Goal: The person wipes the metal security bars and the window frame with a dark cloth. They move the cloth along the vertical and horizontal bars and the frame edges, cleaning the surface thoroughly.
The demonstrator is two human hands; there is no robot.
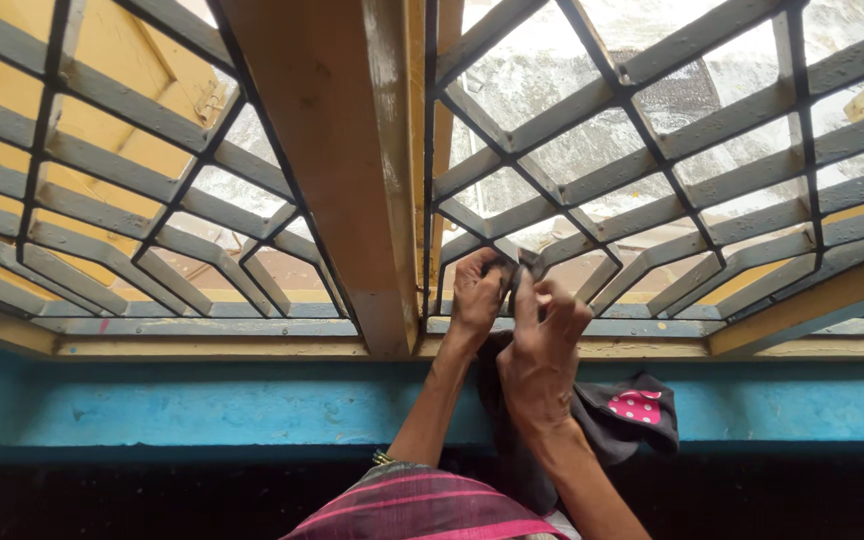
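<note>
Grey window grille (592, 180), blue wall (202, 405)

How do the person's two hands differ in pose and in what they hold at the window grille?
The left hand reaches higher, fingers curled against a grey grille bar; the right hand sits lower and nearer the camera, back showing. The right hand grips the dark cloth, which hangs below it with a pink dotted patch; whether the left hand holds anything cannot be told. Both meet at the same bar junction.
</note>
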